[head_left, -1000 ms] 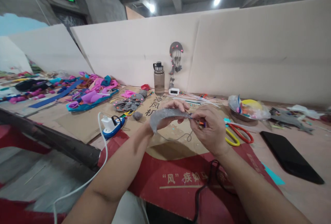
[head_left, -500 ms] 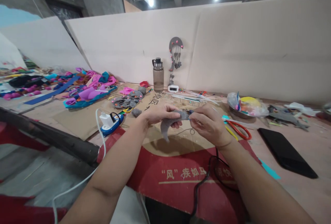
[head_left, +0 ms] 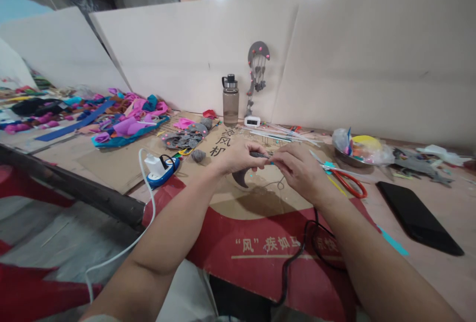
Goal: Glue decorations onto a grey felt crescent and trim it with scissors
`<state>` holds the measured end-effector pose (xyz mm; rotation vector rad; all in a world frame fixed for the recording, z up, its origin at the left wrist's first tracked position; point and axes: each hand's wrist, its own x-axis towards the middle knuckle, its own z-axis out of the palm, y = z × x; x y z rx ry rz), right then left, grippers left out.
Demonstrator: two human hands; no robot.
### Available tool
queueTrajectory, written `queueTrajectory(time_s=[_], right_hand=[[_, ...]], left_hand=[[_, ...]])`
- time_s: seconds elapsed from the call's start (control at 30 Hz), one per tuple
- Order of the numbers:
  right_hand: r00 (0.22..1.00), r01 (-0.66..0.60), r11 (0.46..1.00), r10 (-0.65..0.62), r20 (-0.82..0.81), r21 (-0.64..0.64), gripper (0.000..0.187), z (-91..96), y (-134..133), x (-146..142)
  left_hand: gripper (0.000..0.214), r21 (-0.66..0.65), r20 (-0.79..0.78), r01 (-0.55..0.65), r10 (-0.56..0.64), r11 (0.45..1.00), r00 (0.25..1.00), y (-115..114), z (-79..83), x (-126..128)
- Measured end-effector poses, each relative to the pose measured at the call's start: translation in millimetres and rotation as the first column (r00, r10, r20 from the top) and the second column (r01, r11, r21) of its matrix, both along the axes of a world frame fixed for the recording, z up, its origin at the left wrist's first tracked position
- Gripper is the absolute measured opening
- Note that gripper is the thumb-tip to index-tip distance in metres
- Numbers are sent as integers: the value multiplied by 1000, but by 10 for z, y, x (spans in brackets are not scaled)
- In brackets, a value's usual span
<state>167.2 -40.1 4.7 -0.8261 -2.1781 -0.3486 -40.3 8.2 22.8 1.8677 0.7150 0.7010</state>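
Note:
My left hand (head_left: pixel 238 158) is closed on a curved grey felt piece (head_left: pixel 241 177), whose pointed tail hangs below the fingers. My right hand (head_left: pixel 299 170) pinches at the felt's right end, fingertips meeting the left hand's. Something small and teal shows between the fingertips; I cannot make out what it is. Both hands hover just above a cardboard sheet (head_left: pixel 260 198). A thin grey thread (head_left: pixel 277 183) lies looped on the cardboard under them.
Red-and-yellow scissors (head_left: pixel 347 183) lie right of my hands, a black phone (head_left: pixel 418 218) further right. A foil bowl of scraps (head_left: pixel 359 153), a water bottle (head_left: pixel 230 99), a white charger on a blue power strip (head_left: pixel 159 169), grey felt cutouts (head_left: pixel 182 139) and pink-teal fabric scraps (head_left: pixel 130 121) stand around.
The felt piece went from stretched flat between the hands to hanging down from the left fingers. Both hands lowered toward the cardboard and drew closer together.

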Motion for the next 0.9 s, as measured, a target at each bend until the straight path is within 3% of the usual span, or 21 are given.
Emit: queueTrajectory(time_s=[0.23, 0.4, 0.47, 0.6, 0.8, 0.9], right_hand=[[998, 58, 992, -58, 1, -112, 28, -7, -10, -57], [999, 35, 991, -33, 19, -132, 42, -8, -15, -50], [998, 60, 988, -61, -2, -141, 39, -12, -7, -48], [983, 174, 966, -183, -31, -191, 13, 9, -7, -57], [928, 260, 927, -317, -198, -270, 10, 56, -67, -140], [895, 264, 901, -362, -261, -344, 13, 58, -85, -173]], left_hand=[[13, 174, -60, -103, 115, 979, 992, 1, -53, 55], [10, 235, -44, -130, 144, 963, 989, 18, -80, 69], [10, 286, -54, -147, 169, 947, 984, 18, -78, 74], [11, 386, -68, -212, 257, 898, 964, 0, -67, 101], [11, 416, -38, -271, 314, 868, 949, -45, -96, 170], [11, 481, -8, -293, 338, 826, 941, -56, -110, 187]])
